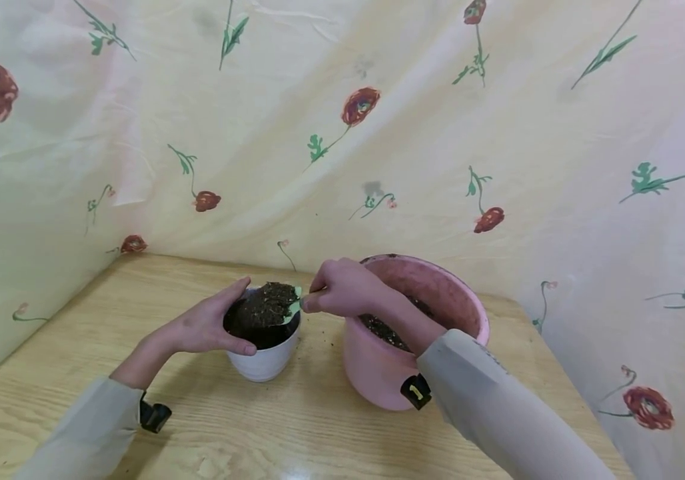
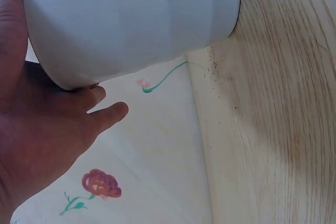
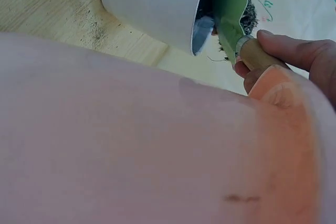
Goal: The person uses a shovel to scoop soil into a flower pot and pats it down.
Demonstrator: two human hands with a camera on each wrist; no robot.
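Observation:
A green garden trowel (image 3: 230,17) with a wooden handle carries a heap of dark soil (image 1: 266,305) over the mouth of a white flowerpot (image 1: 266,363). My right hand (image 1: 345,288) grips the trowel by its handle, close to the metal collar. Around the pot's left side, my left hand (image 1: 201,328) holds it, thumb near the front rim and fingers behind. The left wrist view shows that hand (image 2: 47,129) against the pot's wall. Dark soil fills part of the pot, but the heaped trowel hides much of its inside.
To the right stands a large pink bucket (image 1: 372,377) with soil inside, under my right forearm. Soil crumbs lie on the wooden table (image 1: 246,427) between pot and bucket. A flower-patterned cloth (image 1: 270,167) hangs behind and along the sides.

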